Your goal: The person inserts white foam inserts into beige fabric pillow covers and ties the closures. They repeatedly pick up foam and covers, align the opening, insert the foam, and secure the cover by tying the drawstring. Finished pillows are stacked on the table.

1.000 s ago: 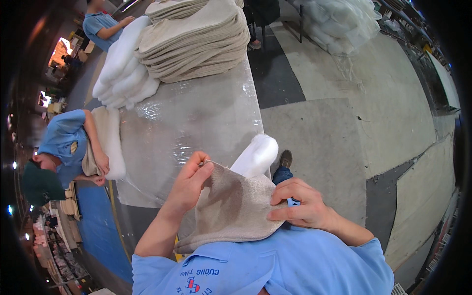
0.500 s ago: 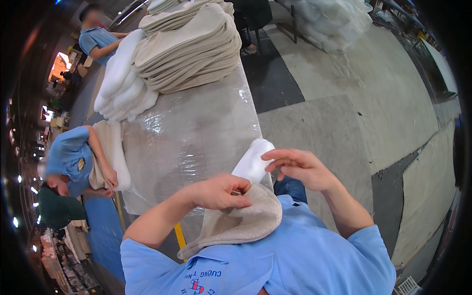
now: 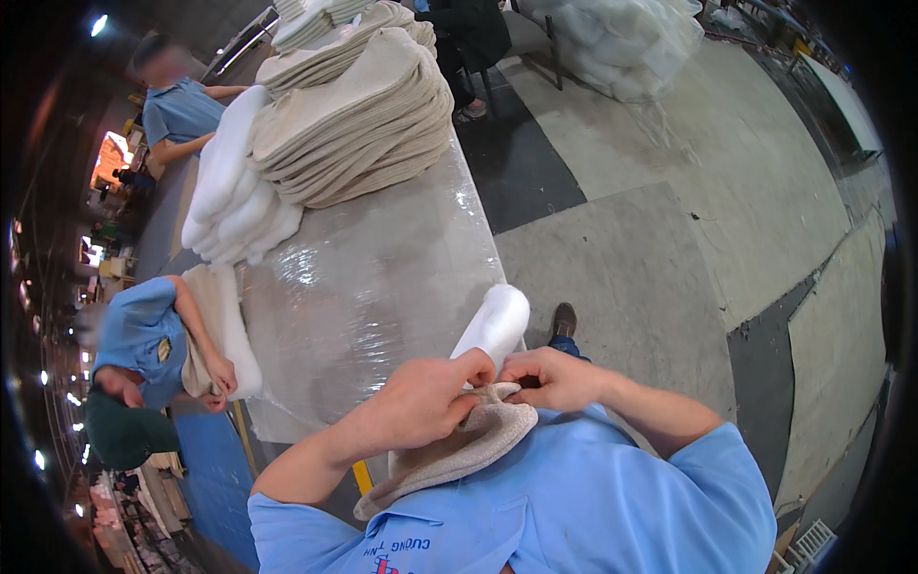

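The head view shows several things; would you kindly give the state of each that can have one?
Left hand: grip closed on beige fabric
Right hand: grip closed on same fabric
Beige fabric: bent, gathered between the hands
White padding: far end exposed, near end hidden
Beige stack: piled in layers
White stack: piled
Table: covered in shiny film
Plastic bag: bulging

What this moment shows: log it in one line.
left hand: gripping beige fabric | right hand: pinching its edge | beyond hands: white padding, table
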`<state>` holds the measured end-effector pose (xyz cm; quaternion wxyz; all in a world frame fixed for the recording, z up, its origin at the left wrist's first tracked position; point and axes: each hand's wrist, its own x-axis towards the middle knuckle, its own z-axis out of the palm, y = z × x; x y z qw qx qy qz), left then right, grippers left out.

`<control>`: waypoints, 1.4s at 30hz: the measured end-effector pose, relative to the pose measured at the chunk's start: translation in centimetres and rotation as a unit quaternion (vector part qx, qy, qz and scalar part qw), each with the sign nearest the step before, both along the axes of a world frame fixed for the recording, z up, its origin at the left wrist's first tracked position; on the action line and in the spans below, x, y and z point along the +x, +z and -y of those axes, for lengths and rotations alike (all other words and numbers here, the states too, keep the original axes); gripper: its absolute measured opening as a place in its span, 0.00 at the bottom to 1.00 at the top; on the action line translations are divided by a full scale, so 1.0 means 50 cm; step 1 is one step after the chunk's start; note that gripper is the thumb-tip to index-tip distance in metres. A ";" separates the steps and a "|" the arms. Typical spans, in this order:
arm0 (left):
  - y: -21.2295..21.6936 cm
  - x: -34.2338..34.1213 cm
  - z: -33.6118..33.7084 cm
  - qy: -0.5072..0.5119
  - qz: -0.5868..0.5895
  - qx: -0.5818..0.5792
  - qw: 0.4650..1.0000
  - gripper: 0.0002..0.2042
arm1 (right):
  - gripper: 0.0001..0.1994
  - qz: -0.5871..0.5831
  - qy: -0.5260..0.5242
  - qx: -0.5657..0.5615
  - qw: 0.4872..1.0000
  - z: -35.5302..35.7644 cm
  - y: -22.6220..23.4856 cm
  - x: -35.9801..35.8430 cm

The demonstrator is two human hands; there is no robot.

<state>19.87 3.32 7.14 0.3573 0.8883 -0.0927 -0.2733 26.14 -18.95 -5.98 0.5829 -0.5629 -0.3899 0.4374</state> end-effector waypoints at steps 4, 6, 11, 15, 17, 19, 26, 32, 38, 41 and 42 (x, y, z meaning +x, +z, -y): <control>-0.036 0.033 -0.012 0.154 -0.169 -0.030 0.973 0.13 | 0.13 0.195 -0.198 -0.039 0.960 0.015 0.024 -0.059; -0.070 0.056 -0.016 0.139 -0.217 -0.009 0.966 0.16 | 0.12 0.296 -0.277 -0.031 0.914 0.010 0.015 -0.079; -0.095 0.059 -0.015 0.052 -0.264 -0.053 0.962 0.19 | 0.17 0.254 -0.300 -0.022 0.919 0.004 0.001 -0.087; -0.061 0.055 -0.002 0.016 -0.150 0.005 0.988 0.15 | 0.25 0.004 -0.220 -0.021 0.975 0.036 0.017 -0.042; -0.054 0.043 0.007 -0.019 -0.030 0.044 0.998 0.10 | 0.31 -0.076 -0.165 0.015 0.983 0.051 0.002 -0.020; -0.063 0.031 0.011 -0.060 0.101 0.050 0.992 0.06 | 0.32 -0.108 -0.136 0.034 0.984 0.050 -0.008 -0.009; -0.085 0.025 0.020 -0.022 0.151 -0.051 0.987 0.04 | 0.27 -0.193 0.043 -0.005 0.980 0.014 -0.031 0.031; -0.075 0.036 0.026 0.051 0.027 -0.048 0.997 0.03 | 0.07 -0.138 -0.053 0.005 0.989 0.017 -0.089 -0.023; -0.080 0.084 0.041 0.062 -0.212 0.046 0.974 0.17 | 0.06 -0.076 -0.259 -0.030 0.963 0.017 -0.052 -0.079; -0.087 0.101 0.051 -0.062 -0.194 0.114 0.973 0.20 | 0.07 0.062 -0.285 -0.047 0.955 0.015 -0.046 -0.078; -0.081 0.107 0.057 -0.088 -0.186 0.127 0.970 0.19 | 0.08 0.040 -0.288 -0.047 0.956 0.015 -0.045 -0.079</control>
